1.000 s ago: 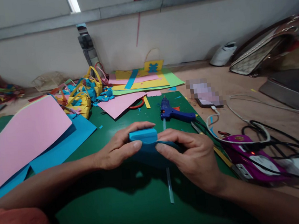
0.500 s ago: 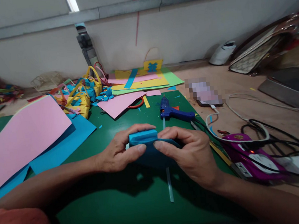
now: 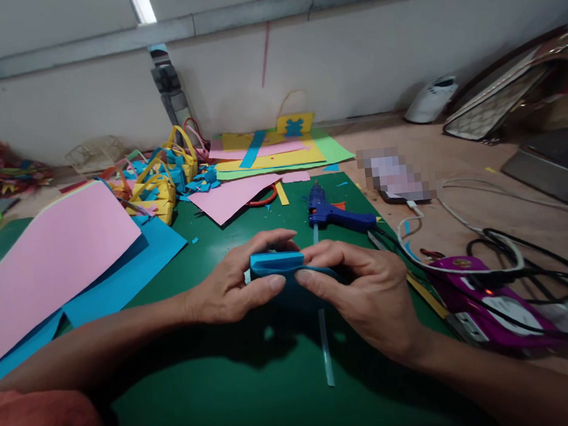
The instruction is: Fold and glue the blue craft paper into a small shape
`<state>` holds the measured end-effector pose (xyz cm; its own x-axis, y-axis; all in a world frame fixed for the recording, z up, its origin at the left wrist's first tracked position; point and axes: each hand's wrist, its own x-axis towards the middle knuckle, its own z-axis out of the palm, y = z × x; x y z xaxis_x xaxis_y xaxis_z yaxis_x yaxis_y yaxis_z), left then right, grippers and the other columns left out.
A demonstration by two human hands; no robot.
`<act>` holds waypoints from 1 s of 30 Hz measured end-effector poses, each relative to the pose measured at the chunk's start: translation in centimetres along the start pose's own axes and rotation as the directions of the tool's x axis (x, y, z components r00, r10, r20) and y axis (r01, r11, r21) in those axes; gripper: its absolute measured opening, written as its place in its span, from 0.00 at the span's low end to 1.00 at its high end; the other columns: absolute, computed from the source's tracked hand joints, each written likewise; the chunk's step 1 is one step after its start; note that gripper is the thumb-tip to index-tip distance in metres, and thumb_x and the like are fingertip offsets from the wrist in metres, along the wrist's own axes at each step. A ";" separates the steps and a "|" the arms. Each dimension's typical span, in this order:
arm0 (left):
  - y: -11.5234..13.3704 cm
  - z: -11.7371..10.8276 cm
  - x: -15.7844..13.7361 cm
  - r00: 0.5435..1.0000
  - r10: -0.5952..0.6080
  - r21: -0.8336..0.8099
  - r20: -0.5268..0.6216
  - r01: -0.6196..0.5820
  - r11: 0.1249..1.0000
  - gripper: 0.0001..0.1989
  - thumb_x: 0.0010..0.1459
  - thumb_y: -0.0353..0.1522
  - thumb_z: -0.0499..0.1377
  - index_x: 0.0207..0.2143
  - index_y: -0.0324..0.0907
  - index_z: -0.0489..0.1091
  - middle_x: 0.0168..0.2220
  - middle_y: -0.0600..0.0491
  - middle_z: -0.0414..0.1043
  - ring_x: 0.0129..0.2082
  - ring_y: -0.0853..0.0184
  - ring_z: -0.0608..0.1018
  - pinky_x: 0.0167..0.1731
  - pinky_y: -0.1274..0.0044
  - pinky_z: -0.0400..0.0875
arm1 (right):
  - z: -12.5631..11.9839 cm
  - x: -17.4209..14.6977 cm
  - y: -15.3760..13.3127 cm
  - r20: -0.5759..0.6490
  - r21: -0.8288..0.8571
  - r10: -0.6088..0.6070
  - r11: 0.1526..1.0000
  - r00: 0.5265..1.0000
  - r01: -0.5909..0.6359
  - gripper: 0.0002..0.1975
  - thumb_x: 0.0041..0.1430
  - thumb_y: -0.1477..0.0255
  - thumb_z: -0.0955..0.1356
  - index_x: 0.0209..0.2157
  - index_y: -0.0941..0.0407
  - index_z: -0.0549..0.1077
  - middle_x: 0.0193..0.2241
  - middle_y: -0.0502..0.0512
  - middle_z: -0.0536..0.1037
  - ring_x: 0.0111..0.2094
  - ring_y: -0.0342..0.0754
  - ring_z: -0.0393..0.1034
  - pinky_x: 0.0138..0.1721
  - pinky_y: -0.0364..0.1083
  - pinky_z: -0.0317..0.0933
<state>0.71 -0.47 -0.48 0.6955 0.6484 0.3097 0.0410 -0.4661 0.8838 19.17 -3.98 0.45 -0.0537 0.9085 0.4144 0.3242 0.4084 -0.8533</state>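
A folded piece of blue paper (image 3: 277,262) is held up over the green mat (image 3: 190,383), its folded edge toward me. My left hand (image 3: 243,280) pinches its left side, thumb in front and fingers behind. On the right side, my right hand (image 3: 358,283) grips the same paper between thumb and fingers. The paper's lower part is in shadow. Just beyond my hands lies a blue glue gun (image 3: 339,216) with a clear glue stick (image 3: 326,349) running out of its back, partly hidden behind my right hand and the paper.
Pink paper (image 3: 66,241) and blue sheets (image 3: 133,268) lie at left. Small yellow paper baskets (image 3: 161,191) stand behind them. Red-handled scissors (image 3: 268,196) sit partly under a pink piece. At right are a phone (image 3: 401,178), cables and a purple power strip (image 3: 488,307).
The folded edge of the blue paper looks pressed together more neatly. Both hands keep their hold. The whole view has shifted slightly.
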 end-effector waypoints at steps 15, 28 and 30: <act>0.2 0.0 -0.1 0.998 -0.067 -0.027 0.019 0.067 0.997 0.23 0.62 0.37 0.49 0.58 0.45 0.53 0.54 0.47 0.62 0.54 0.58 0.65 0.52 0.67 0.61 | 0.1 -0.4 -0.4 -0.027 -0.131 -0.057 0.990 0.998 0.053 0.06 0.47 0.76 0.70 0.20 0.54 0.70 0.23 0.48 0.78 0.26 0.44 0.73 0.30 0.42 0.66; 0.1 0.3 0.0 0.999 0.020 0.040 0.030 -0.021 0.999 0.24 0.60 0.33 0.51 0.58 0.44 0.52 0.52 0.46 0.62 0.52 0.61 0.66 0.51 0.68 0.62 | 0.0 -0.3 -0.6 -0.061 -0.089 0.054 0.994 0.997 -0.060 0.03 0.44 0.75 0.70 0.22 0.55 0.72 0.21 0.47 0.76 0.23 0.42 0.68 0.26 0.41 0.63; 0.1 0.3 -0.1 0.999 0.027 0.033 0.021 -0.028 0.999 0.24 0.60 0.33 0.52 0.58 0.45 0.52 0.52 0.47 0.62 0.52 0.61 0.67 0.51 0.68 0.62 | 0.0 -0.2 -0.6 -0.048 -0.036 0.118 0.992 0.992 -0.119 0.02 0.44 0.74 0.71 0.22 0.56 0.72 0.20 0.47 0.75 0.22 0.41 0.67 0.24 0.40 0.61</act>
<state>0.88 -0.70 -0.55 0.7115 0.6225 0.3260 0.0455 -0.5038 0.8626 18.95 -4.42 0.84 0.0301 0.9450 0.3258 0.3620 0.2935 -0.8848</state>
